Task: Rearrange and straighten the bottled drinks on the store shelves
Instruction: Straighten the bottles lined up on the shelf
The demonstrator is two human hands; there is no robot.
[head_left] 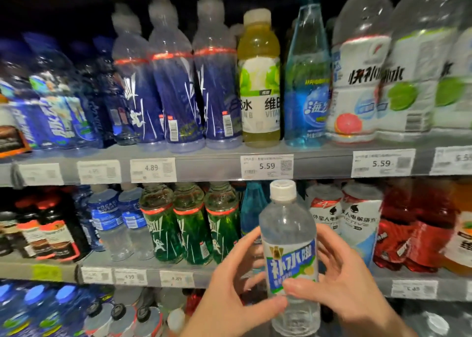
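Observation:
I hold a clear bottle point(290, 239) with a white cap and a blue-and-green label upright in front of the middle shelf. My left hand point(229, 285) wraps its left side, thumb across the lower front. My right hand point(339, 278) grips the right side, thumb on the label. Behind the bottle stand green bottles point(189, 224), a slim blue bottle point(251, 209) and white-labelled bottles point(357, 214). On the upper shelf stand purple-blue bottles point(176, 89), a yellow vitamin bottle point(259, 81), a tall blue bottle point(306, 81) and large white bottles point(362, 68).
Grey shelf edges point(209, 167) carry price tags point(267, 167). Red drinks point(413, 229) fill the middle shelf's right end, dark bottles point(51, 229) and Pocari bottles point(109, 219) its left. Blue-capped bottles point(38, 308) stand on the bottom shelf.

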